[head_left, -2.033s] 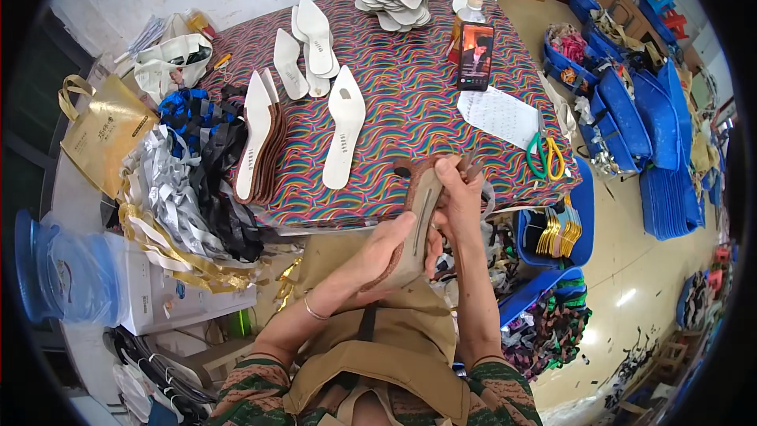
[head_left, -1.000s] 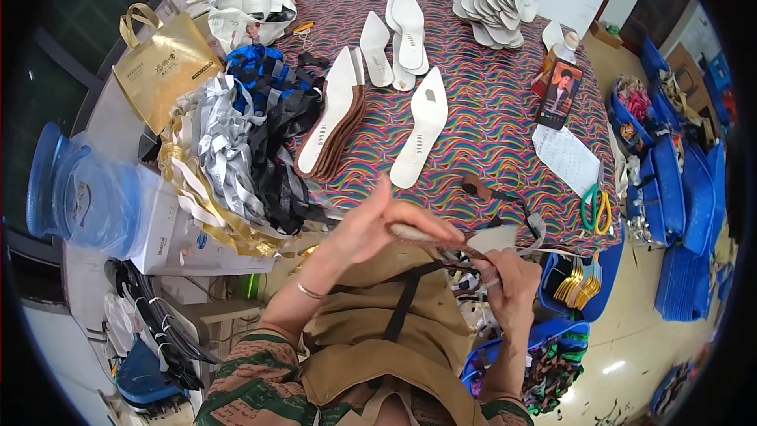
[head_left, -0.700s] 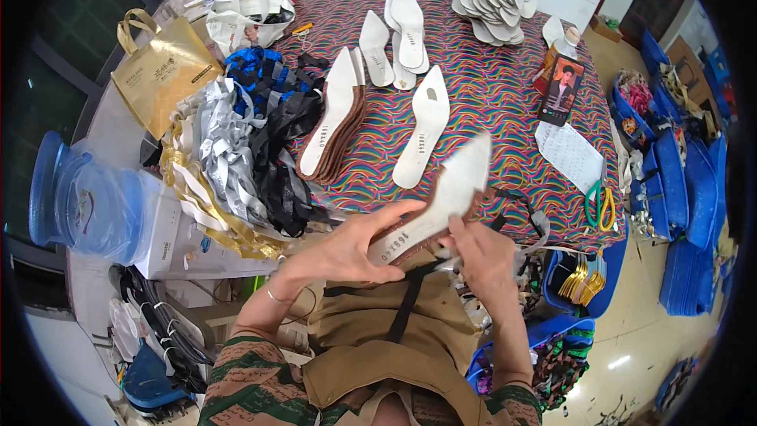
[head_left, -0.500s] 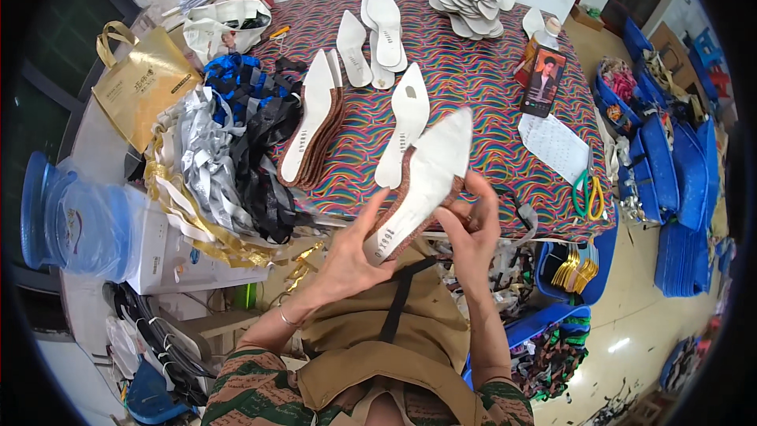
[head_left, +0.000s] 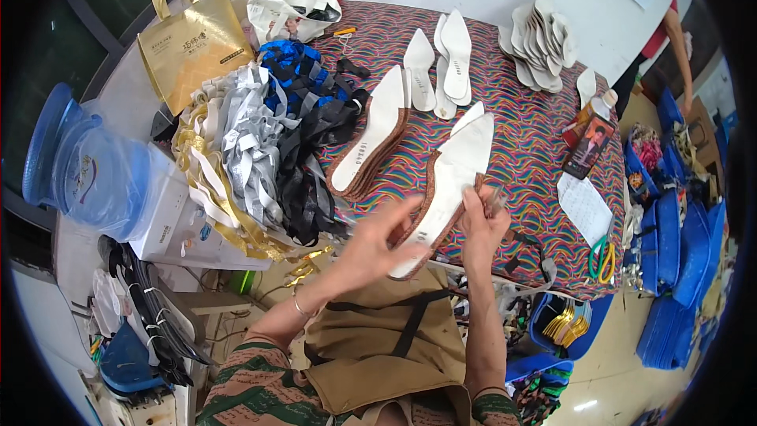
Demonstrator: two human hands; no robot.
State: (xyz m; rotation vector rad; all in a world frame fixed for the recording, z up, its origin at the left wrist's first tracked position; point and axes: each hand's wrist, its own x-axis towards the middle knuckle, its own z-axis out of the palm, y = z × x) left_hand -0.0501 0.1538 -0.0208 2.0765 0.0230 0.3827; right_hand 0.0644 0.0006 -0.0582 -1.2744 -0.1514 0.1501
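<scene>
A white pointed shoe insole [head_left: 453, 181] with brown edging is in my right hand [head_left: 482, 225], thumb on its upper face and fingers curled at its right edge. My left hand [head_left: 371, 241], slightly blurred, has its fingers stretched apart at the insole's heel end, the thumb reaching over it. Behind the held piece the tip of another white insole [head_left: 468, 117] shows, mostly hidden. Left of it lies a stack of brown-edged insoles [head_left: 371, 142]. Farther back rest several plain white insoles [head_left: 456, 59].
The patterned tablecloth [head_left: 536, 166] carries a big insole pile [head_left: 540, 43], a phone [head_left: 590, 146], a paper sheet [head_left: 584, 209] and scissors [head_left: 602, 260]. Silver, black and gold straps [head_left: 256, 142] heap at left beside a gold bag [head_left: 197, 47]. Blue bins [head_left: 658, 241] stand right; a person's arm [head_left: 676, 47] shows behind.
The view has shifted, so the table sits farther right and lower. My left hand's fingers have spread at the heel. The right hand has moved up the insole's right edge.
</scene>
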